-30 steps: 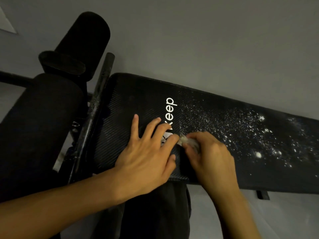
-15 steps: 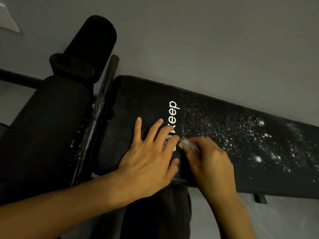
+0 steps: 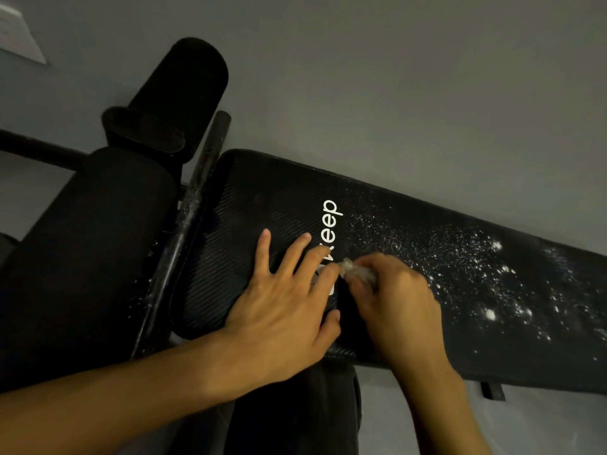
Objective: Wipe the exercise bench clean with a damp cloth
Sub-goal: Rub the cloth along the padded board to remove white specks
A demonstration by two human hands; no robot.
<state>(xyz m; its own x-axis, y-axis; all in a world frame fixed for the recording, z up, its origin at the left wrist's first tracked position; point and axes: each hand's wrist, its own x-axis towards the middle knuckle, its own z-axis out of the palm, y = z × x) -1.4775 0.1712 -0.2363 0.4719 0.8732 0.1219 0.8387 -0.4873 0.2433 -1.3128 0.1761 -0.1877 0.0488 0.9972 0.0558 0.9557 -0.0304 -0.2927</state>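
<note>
Hands work on a black exercise bench [image 3: 262, 205] pad. Left hand [image 3: 282, 310] lies flat with fingers spread near the pad's near edge, likely bracing it. Right hand [image 3: 394, 300] pinches a small crumpled cloth [image 3: 353, 269] against the pad, beside white speckled dust [image 3: 476, 274] spreading toward its right end.

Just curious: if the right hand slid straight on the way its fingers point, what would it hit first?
Probably the index finger of the left hand: the right hand holds its cloth aimed there, almost touching.
</note>
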